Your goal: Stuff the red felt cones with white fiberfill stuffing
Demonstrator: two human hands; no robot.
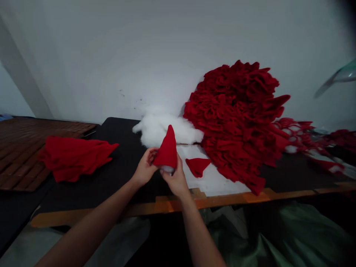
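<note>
Between my two hands, a red cone-shaped felt hat stands tip up, with white stuffing showing at its open base. My left hand grips the hat's left side, its fingers curled behind the felt. On the other side my right hand is closed around the lower right edge, thumb near the stuffing. Just right of that hand, a flat red felt hat lies on a white sheet. Behind the held hat spreads a heap of white fluffy stuffing.
A tall pile of red felt hats rises at the right against the wall. More flat red felt pieces lie at left, beside a brown slatted mat. Red-and-white items sit far right. Brown tape lines the black table's front edge.
</note>
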